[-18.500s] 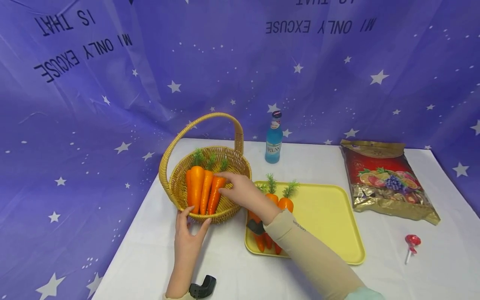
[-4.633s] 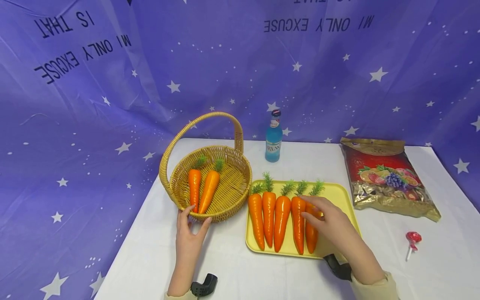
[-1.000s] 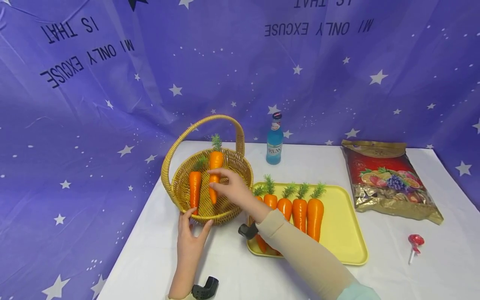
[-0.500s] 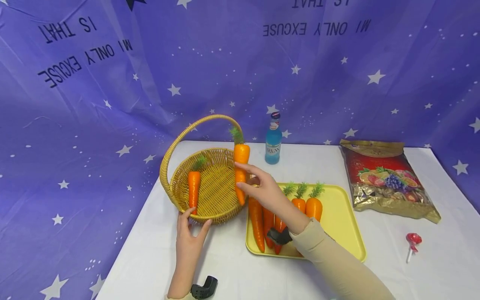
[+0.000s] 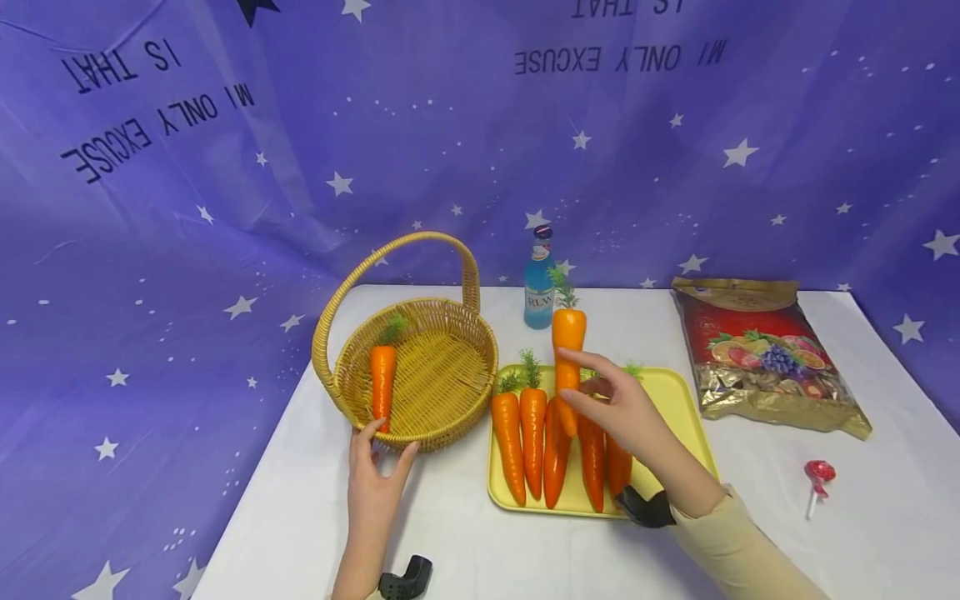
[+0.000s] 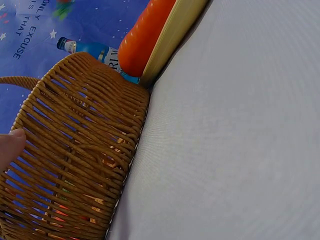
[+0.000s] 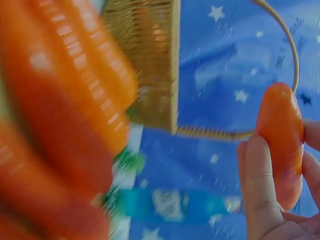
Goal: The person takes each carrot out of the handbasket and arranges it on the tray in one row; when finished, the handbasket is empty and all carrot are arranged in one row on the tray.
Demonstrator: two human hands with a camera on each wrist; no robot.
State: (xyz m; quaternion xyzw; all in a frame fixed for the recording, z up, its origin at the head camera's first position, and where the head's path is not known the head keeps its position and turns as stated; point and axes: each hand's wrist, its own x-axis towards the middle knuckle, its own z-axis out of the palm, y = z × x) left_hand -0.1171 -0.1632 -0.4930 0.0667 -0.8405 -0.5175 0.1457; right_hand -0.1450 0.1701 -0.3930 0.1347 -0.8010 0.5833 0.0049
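My right hand (image 5: 626,412) pinches an orange carrot (image 5: 568,329) by its middle, between thumb and fingers. Its leafy top points up, and it overlaps the yellow tray (image 5: 678,404) in the head view. Several carrots (image 5: 507,442) lie side by side on that tray, the right-hand ones partly hidden by my right hand. At the left stands a wicker basket (image 5: 450,367) with a tall handle, one carrot (image 5: 382,379) inside. My left hand (image 5: 372,487) touches the basket's near rim, fingers and thumb spread; one fingertip (image 6: 14,142) shows against the weave in the left wrist view.
A bottle of blue drink (image 5: 538,292) stands behind the tray. To the right are a red and gold candy bag (image 5: 772,358) and a red lollipop (image 5: 819,472). A purple star-printed cloth (image 5: 420,117) hangs behind the white table (image 5: 300,508).
My right hand has lifted a carrot out of the basket and carried it right, over the tray. Over the longer span, carrots have passed from basket to tray. The left hand has stayed at the rim.
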